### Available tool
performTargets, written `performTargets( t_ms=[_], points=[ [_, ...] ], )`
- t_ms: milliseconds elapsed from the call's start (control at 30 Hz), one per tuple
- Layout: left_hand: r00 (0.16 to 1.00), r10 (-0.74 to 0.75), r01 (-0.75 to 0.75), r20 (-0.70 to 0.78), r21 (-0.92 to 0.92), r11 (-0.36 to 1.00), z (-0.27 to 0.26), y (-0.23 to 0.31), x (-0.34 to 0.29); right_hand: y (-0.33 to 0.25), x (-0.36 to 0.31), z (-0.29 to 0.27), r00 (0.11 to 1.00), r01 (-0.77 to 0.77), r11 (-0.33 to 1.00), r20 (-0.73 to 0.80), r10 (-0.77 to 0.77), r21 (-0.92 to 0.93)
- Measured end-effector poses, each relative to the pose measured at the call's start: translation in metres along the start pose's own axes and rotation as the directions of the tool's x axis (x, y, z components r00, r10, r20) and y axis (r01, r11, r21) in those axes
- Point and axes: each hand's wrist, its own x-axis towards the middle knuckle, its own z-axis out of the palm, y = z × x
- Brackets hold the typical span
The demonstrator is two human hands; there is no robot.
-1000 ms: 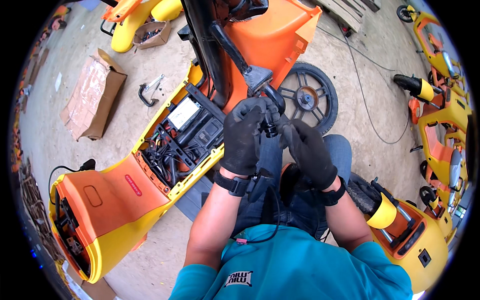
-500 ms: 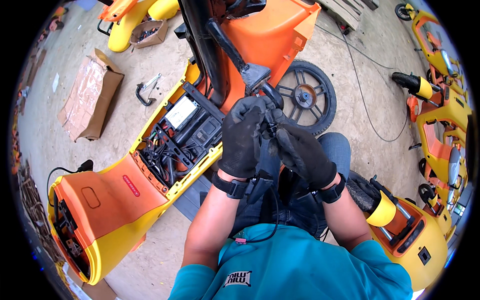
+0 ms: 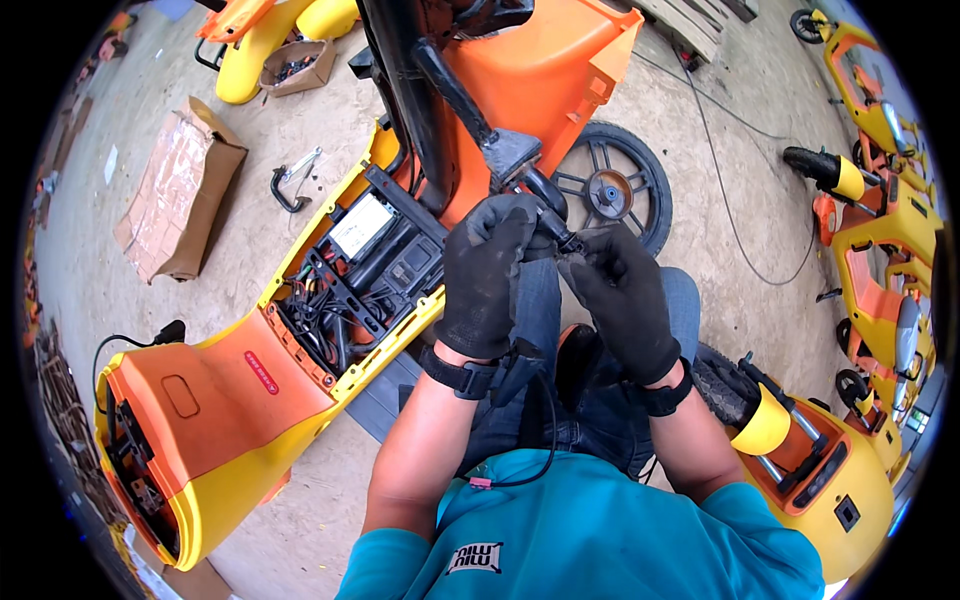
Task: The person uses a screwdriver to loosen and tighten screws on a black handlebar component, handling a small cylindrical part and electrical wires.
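Both my hands wear black gloves and meet at the centre of the view. My left hand is closed around a black cable end that runs down from a black bracket on the orange scooter body. My right hand pinches the small connector tip of that cable with its fingertips. Just left of my hands lies the open floor compartment of the orange and yellow scooter, showing black wiring and a grey box.
A loose black wheel lies on the concrete beyond my hands. A cardboard box and a black metal hook sit at the left. Another yellow and orange scooter is close on my right, more of them stand farther right.
My hands have stayed on the cable end; my right hand shifted slightly, its fingertips now working at the connector tip. The scooter has not moved.
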Motion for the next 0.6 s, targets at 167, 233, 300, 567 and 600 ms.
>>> performTargets(
  t_ms=[167, 233, 300, 567, 600],
  points=[
    [0.998, 0.002, -0.005, 0.057, 0.048, 0.999, -0.004, 0.001, 0.006, -0.004, -0.001, 0.002, 0.994, 0.088, 0.991, -0.061, -0.094, -0.098],
    [0.997, -0.004, 0.003, 0.080, 0.011, 1.000, -0.005, 0.000, 0.007, -0.005, -0.003, 0.007, 0.978, 0.156, 0.975, -0.113, -0.174, -0.157],
    [0.996, -0.001, 0.002, 0.085, -0.012, 1.000, -0.005, 0.000, 0.008, -0.002, -0.002, 0.008, 0.980, 0.158, 0.979, -0.100, -0.172, -0.132],
    [0.998, 0.007, -0.010, 0.068, 0.046, 0.999, -0.005, 0.000, 0.004, -0.017, 0.001, -0.007, 0.965, -0.209, 0.965, 0.196, 0.176, 0.158],
    [0.997, 0.022, -0.026, 0.073, 0.060, 0.998, -0.006, 0.000, 0.003, -0.022, 0.001, -0.007, 0.957, -0.227, 0.961, 0.217, 0.190, 0.160]
  ],
)
